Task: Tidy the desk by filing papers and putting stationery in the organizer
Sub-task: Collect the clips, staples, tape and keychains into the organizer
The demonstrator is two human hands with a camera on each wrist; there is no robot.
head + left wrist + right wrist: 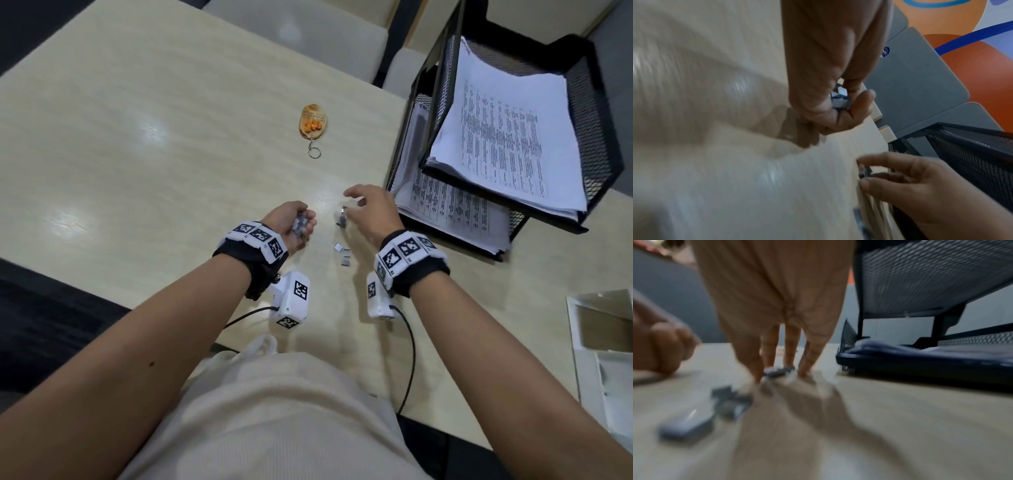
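Small grey staple strips are the stationery here. My left hand [303,221] is cupped palm up just above the desk and holds a bunch of staple strips [299,226], which also show between its curled fingers [840,97]. To its right, my right hand [351,207] reaches down and pinches one staple strip [342,218] at the desk surface; its fingertips [756,369] close around that strip [777,370]. A few loose staple strips [342,254] lie between my wrists. The black mesh organizer [599,113] stands just right of my right hand, with printed papers [507,137] in both tiers.
An orange keychain [313,122] lies on the beige desk [137,137] beyond my hands. A white tray [582,346] sits at the near right edge. Padded chairs [308,34] stand along the far side. Cables run from my wrist cameras toward my body.
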